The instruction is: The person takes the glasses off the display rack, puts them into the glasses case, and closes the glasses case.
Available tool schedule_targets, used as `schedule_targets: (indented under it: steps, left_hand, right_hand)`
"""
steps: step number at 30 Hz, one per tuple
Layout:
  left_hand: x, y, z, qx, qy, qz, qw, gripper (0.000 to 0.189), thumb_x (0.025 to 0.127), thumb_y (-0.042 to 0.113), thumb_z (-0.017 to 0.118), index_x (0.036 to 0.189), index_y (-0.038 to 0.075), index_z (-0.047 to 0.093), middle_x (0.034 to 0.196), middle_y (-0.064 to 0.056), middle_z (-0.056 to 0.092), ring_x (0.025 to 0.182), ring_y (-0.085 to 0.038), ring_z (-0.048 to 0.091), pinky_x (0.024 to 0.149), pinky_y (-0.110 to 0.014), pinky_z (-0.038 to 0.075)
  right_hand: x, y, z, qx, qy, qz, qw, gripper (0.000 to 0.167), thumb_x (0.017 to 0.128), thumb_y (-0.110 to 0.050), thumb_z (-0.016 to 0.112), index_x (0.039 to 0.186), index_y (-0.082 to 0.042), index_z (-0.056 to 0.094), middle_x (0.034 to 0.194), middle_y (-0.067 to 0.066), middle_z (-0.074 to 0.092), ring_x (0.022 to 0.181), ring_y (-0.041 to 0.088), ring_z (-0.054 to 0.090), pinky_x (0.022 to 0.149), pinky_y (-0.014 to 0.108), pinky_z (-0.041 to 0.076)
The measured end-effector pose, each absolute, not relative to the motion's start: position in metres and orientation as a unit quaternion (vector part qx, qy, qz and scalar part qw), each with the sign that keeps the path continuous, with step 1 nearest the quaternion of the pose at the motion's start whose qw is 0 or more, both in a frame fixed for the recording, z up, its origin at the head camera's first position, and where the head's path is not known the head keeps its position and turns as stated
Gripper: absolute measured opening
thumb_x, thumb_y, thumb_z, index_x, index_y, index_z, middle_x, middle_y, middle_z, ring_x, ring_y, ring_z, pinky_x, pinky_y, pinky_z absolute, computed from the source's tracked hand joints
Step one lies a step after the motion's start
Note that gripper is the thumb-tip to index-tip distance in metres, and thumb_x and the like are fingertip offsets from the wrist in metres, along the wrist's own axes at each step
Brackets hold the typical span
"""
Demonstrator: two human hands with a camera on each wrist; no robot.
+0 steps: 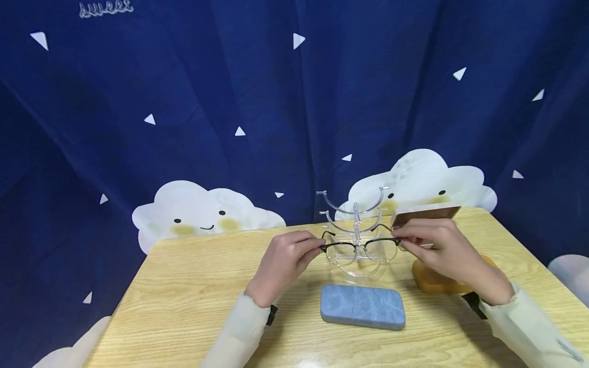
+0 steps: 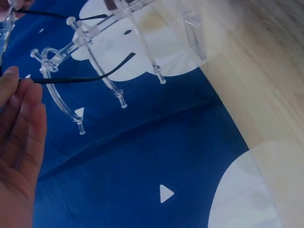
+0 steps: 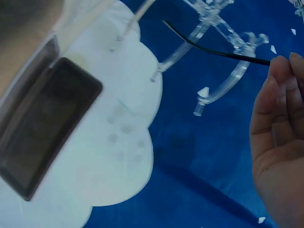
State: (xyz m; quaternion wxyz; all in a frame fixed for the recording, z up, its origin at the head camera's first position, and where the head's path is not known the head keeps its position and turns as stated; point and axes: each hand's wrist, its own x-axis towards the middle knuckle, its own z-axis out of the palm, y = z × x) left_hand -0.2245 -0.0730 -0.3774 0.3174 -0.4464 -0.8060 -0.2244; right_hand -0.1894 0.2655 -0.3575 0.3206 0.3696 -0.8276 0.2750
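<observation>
A pair of black half-rimmed eyeglasses [image 1: 360, 246] is held up between both hands, lenses toward the head camera and temples spread toward the stand. My left hand [image 1: 289, 259] pinches the frame's left corner where the temple [image 2: 71, 80] begins. On the other side my right hand [image 1: 442, 250] pinches the right corner, its temple [image 3: 213, 52] reaching away from the fingers. Right behind the glasses stands a clear plastic eyeglass display stand [image 1: 356, 214] with several curved arms; the glasses overlap its lower part in the head view.
A closed blue glasses case [image 1: 362, 306] lies on the wooden table [image 1: 198, 291] in front of the stand. Behind the right hand is an open case with a brown lining [image 1: 425, 213]. An orange case [image 1: 428, 278] sits partly beneath the right wrist. A blue curtain [image 1: 257, 92] hangs behind.
</observation>
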Motion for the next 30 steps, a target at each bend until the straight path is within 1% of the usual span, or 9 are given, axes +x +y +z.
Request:
schedule_targets:
  steps: [3,6,7,10,13,20,24,28,30]
  left_hand:
    - [-0.221,-0.074,-0.374,-0.453,-0.800,-0.218,0.329,0.014,0.091,0.010,0.080,0.105,0.010,0.083,0.095,0.002,0.079,0.085,-0.008,0.075,0.080,-0.020,0.061]
    - [-0.218,-0.076,-0.367,-0.456,-0.790,-0.221,0.344,0.014,0.091,0.009,0.080,0.105,0.009,0.082,0.096,0.001,0.080,0.086,-0.009,0.076,0.081,-0.019,0.062]
    - [-0.216,-0.077,-0.364,-0.457,-0.787,-0.223,0.348,0.015,0.090,0.009,0.081,0.105,0.009,0.082,0.096,0.001,0.080,0.087,-0.010,0.076,0.082,-0.020,0.062]
    - [-0.212,-0.080,-0.355,-0.459,-0.778,-0.231,0.362,0.014,0.090,0.008,0.081,0.104,0.008,0.082,0.096,0.000,0.080,0.088,-0.011,0.076,0.082,-0.020,0.062]
    - [-0.208,-0.082,-0.347,-0.462,-0.764,-0.236,0.383,0.016,0.088,0.006,0.082,0.104,0.007,0.082,0.095,-0.001,0.080,0.086,-0.012,0.076,0.080,-0.022,0.062]
    - [-0.202,-0.085,-0.336,-0.476,-0.734,-0.239,0.422,0.019,0.085,0.002,0.083,0.103,0.007,0.082,0.092,-0.001,0.080,0.081,-0.012,0.076,0.076,-0.023,0.062]
    - [-0.199,-0.084,-0.333,-0.478,-0.728,-0.242,0.428,0.017,0.086,0.002,0.082,0.102,0.007,0.082,0.091,-0.001,0.080,0.081,-0.012,0.076,0.076,-0.023,0.063]
    - [-0.194,-0.083,-0.327,-0.475,-0.724,-0.245,0.437,0.014,0.087,0.003,0.082,0.100,0.007,0.082,0.090,-0.002,0.080,0.080,-0.013,0.076,0.075,-0.023,0.063]
    - [-0.193,-0.082,-0.323,-0.472,-0.719,-0.248,0.446,0.014,0.087,0.003,0.082,0.101,0.007,0.082,0.090,-0.002,0.080,0.079,-0.013,0.076,0.074,-0.023,0.063]
  right_hand:
    - [-0.184,0.265,-0.351,0.385,-0.817,0.278,0.327,0.046,0.065,0.019,0.081,0.100,-0.010,0.081,0.093,-0.001,0.080,0.079,-0.009,0.062,0.067,0.007,0.055]
    - [-0.181,0.263,-0.347,0.397,-0.805,0.279,0.341,0.012,0.091,-0.006,0.078,0.100,-0.011,0.081,0.095,-0.002,0.080,0.081,-0.007,0.064,0.068,0.008,0.054]
    - [-0.180,0.262,-0.345,0.400,-0.801,0.280,0.347,0.009,0.097,-0.015,0.074,0.100,-0.011,0.081,0.094,-0.002,0.080,0.081,-0.007,0.063,0.067,0.008,0.053]
    - [-0.177,0.260,-0.341,0.420,-0.779,0.287,0.366,0.041,0.108,-0.039,0.055,0.098,-0.009,0.081,0.090,0.000,0.079,0.083,-0.007,0.063,0.066,0.009,0.050]
    - [-0.174,0.258,-0.335,0.439,-0.761,0.282,0.386,0.040,0.107,-0.035,0.056,0.096,-0.005,0.081,0.087,0.003,0.078,0.086,-0.007,0.065,0.069,0.009,0.050]
    - [-0.164,0.250,-0.321,0.462,-0.729,0.287,0.416,0.038,0.107,-0.029,0.059,0.094,-0.001,0.081,0.088,0.007,0.079,0.101,-0.007,0.068,0.089,0.004,0.049]
    - [-0.158,0.245,-0.312,0.467,-0.714,0.302,0.425,0.036,0.106,-0.026,0.061,0.092,0.001,0.080,0.088,0.006,0.079,0.097,-0.005,0.069,0.086,0.005,0.050]
    - [-0.153,0.242,-0.305,0.473,-0.698,0.316,0.436,0.036,0.105,-0.024,0.063,0.089,0.005,0.079,0.085,0.005,0.078,0.085,-0.001,0.067,0.076,0.008,0.051]
    - [-0.151,0.241,-0.302,0.469,-0.694,0.320,0.444,0.038,0.105,-0.024,0.063,0.087,0.006,0.078,0.084,0.004,0.078,0.085,-0.001,0.068,0.078,0.008,0.051]
